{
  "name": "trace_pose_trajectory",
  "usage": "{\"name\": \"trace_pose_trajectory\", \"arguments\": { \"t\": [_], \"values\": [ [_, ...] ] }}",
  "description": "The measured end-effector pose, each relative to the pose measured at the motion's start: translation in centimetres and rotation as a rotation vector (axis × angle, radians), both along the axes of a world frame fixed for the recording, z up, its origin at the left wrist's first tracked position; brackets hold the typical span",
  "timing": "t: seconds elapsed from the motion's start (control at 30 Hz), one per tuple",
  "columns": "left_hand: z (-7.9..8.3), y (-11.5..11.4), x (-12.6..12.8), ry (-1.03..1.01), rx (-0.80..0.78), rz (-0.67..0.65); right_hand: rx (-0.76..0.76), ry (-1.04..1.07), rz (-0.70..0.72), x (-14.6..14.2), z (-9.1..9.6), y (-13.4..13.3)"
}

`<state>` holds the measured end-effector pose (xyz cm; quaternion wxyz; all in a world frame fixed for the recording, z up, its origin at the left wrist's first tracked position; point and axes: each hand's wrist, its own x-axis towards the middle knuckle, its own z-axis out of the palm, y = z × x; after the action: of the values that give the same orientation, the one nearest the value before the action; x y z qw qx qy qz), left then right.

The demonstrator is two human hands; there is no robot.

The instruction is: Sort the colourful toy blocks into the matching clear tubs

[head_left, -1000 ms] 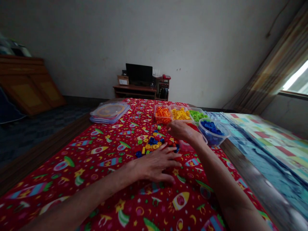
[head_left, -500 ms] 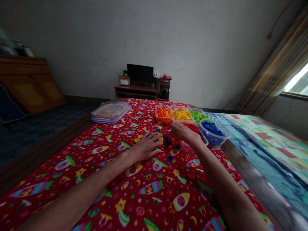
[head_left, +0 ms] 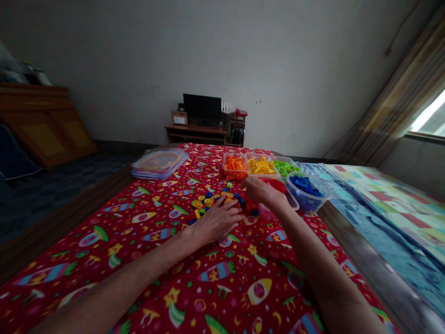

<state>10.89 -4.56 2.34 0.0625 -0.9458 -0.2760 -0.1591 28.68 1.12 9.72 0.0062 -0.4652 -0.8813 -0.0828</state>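
My left hand (head_left: 222, 219) lies with fingers outspread at the near edge of a loose pile of small plastic building pieces (head_left: 208, 202), mostly yellow, blue and red. Across the pile, my right hand (head_left: 259, 190) has its fingers curled downward beside the clear box of red pieces (head_left: 277, 185); whatever is in them is hidden. A small light-green piece (head_left: 230, 185) sits at the pile's far side, left of the right hand's fingers.
Behind stand clear boxes of orange pieces (head_left: 235, 166), yellow pieces (head_left: 260, 165) and green pieces (head_left: 285, 168). A round tub (head_left: 309, 202) holds blue pieces. Stacked lids (head_left: 160, 163) lie at the left edge of the red patterned cloth (head_left: 222, 273). A bed (head_left: 392, 208) adjoins on the right.
My left hand has shifted slightly right and nearer to me, uncovering more yellow and blue pieces. The lone blue piece nearest me no longer shows. My right hand stays nearly in place.
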Motion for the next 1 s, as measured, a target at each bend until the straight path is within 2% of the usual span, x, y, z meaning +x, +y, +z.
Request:
{"name": "trace_pose_trajectory", "arguments": {
  "t": [0.07,0.23,0.33,0.43,0.6,0.73,0.87,1.0],
  "values": [
    [0.1,1.4,-1.2,-0.013,0.014,0.042,-0.026,-0.031,0.008,-0.2,-0.5,-0.2],
    [1.4,3.2,-2.8,-0.193,-0.099,-0.017,-0.100,-0.085,-0.003,-1.2,-1.8,-0.7],
    [1.4,4.1,-3.5,-0.321,-0.127,0.044,-0.097,-0.068,-0.040,-1.9,-2.3,-0.7],
    [0.8,5.0,-4.4,-0.326,-0.133,0.125,-0.073,-0.020,-0.051,-2.1,-2.2,-0.7],
    [-0.8,5.8,-5.5,-0.293,-0.103,0.151,0.002,0.101,-0.047,-1.7,-0.9,-1.1],
    [-1.6,6.2,-6.0,-0.319,-0.051,0.136,0.038,0.172,-0.075,-0.3,0.5,-0.7],
    [-1.5,6.3,-5.9,-0.313,-0.010,0.096,0.172,0.276,-0.170,2.4,2.5,-0.1],
    [-0.5,5.9,-5.5,-0.293,0.000,0.093,0.303,0.436,-0.352,6.5,4.8,0.0]
  ]
}}
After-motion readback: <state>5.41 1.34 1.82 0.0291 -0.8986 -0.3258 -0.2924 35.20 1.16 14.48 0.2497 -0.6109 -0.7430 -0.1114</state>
